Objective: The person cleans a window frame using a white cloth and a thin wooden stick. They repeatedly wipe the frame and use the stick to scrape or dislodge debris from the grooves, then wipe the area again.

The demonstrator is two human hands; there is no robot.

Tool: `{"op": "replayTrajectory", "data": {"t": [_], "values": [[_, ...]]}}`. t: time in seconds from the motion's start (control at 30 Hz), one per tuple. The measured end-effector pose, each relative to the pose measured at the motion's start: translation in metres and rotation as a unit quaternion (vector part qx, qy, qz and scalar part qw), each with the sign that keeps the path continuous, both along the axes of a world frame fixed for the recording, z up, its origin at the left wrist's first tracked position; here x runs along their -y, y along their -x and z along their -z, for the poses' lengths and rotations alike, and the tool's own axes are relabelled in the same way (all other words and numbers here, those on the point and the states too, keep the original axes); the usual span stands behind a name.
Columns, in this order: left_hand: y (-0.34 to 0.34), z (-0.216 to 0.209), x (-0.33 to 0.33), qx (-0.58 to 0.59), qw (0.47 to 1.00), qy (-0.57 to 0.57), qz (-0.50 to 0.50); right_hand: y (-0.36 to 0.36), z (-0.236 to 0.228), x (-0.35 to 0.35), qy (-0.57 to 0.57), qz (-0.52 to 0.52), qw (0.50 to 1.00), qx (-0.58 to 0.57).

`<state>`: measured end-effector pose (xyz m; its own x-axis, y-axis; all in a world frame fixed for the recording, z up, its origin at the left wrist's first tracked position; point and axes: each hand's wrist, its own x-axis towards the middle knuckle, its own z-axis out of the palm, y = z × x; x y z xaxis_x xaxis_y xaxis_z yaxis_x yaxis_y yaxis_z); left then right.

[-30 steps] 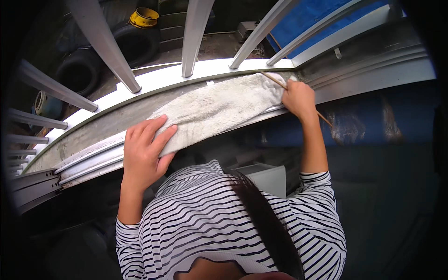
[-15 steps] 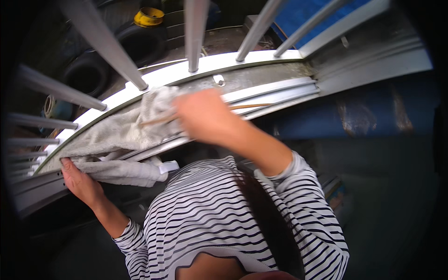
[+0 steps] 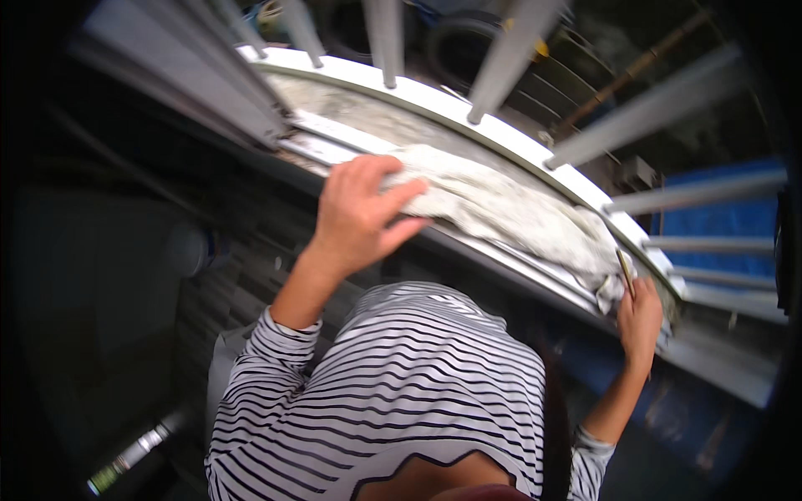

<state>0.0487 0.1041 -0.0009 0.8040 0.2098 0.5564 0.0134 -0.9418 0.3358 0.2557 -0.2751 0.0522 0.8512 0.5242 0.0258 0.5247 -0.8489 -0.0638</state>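
Note:
A dirty grey-white cloth (image 3: pixel 510 213) lies stretched along the metal window track (image 3: pixel 501 263) behind grey window bars (image 3: pixel 505 58). My left hand (image 3: pixel 359 213) presses flat on the cloth's left end, fingers spread over it. My right hand (image 3: pixel 639 313) grips the cloth's right end, and a thin stick (image 3: pixel 625 269) pokes up from that fist. My black-and-white striped top (image 3: pixel 401 392) fills the lower middle of the view.
A white sill (image 3: pixel 434 100) runs outside the track, under the bars. Old tyres (image 3: pixel 468 46) and a blue sheet (image 3: pixel 723 217) lie beyond. A dark wall drops below the track on the left, with a small cylinder (image 3: pixel 134 455) low down.
The view has swung left. My left hand rose from the cloth's hanging end onto the track. My right hand moved from mid-cloth to the right end, and the cloth is spread out again.

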Motion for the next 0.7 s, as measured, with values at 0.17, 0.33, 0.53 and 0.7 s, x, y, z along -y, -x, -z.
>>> {"op": "replayTrajectory", "data": {"t": [0.17, 0.33, 0.53, 0.7], "values": [[0.028, 0.026, -0.007, 0.034, 0.999, 0.019, -0.026, 0.031, -0.008, -0.073, 0.017, -0.044, 0.999, -0.012], [0.038, 0.037, -0.02, 0.055, 0.998, -0.007, -0.034, 0.045, -0.004, -0.16, 0.035, -0.147, 0.987, -0.049], [0.042, 0.039, -0.036, 0.125, 0.99, 0.058, -0.007, 0.07, -0.006, -0.269, 0.047, -0.29, 0.954, -0.064], [0.05, 0.039, -0.044, 0.21, 0.967, 0.133, -0.06, 0.085, 0.002, -0.346, 0.007, -0.376, 0.924, -0.076]]}}
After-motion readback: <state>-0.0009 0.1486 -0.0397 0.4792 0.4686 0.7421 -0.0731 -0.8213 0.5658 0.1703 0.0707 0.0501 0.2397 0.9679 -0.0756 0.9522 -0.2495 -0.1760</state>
